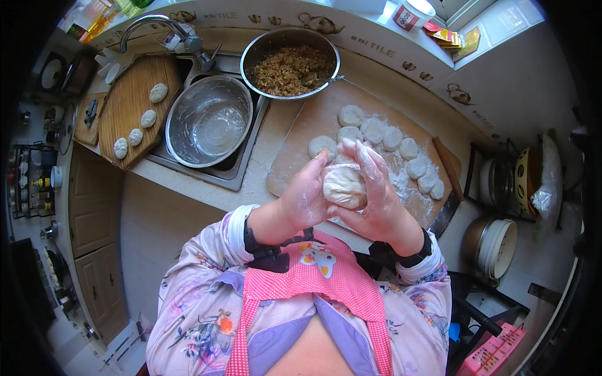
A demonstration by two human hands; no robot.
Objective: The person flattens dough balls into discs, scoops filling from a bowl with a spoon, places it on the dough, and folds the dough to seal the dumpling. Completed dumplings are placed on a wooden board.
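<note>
Between my two floury hands is a rounded, pleated dough bun (344,187). My left hand (305,190) cups it from the left, thumb pointing up. My right hand (376,192) curves around its right side, fingers raised above it and thumb below. Under and beyond the hands lies a wooden board (301,127) dusted with flour. Several flattened dough rounds (374,130) are spread over it, close to my fingertips. Behind the board, a steel bowl (244,61) holds a brown chopped filling (289,70) with a utensil resting at its right rim.
An empty flour-smeared steel basin (211,122) sits over the sink (240,181), under a faucet (155,21). Several formed buns (148,118) rest on another wooden board (127,103) at left. A rolling pin (447,168) lies along the right edge, near stacked pots (491,249).
</note>
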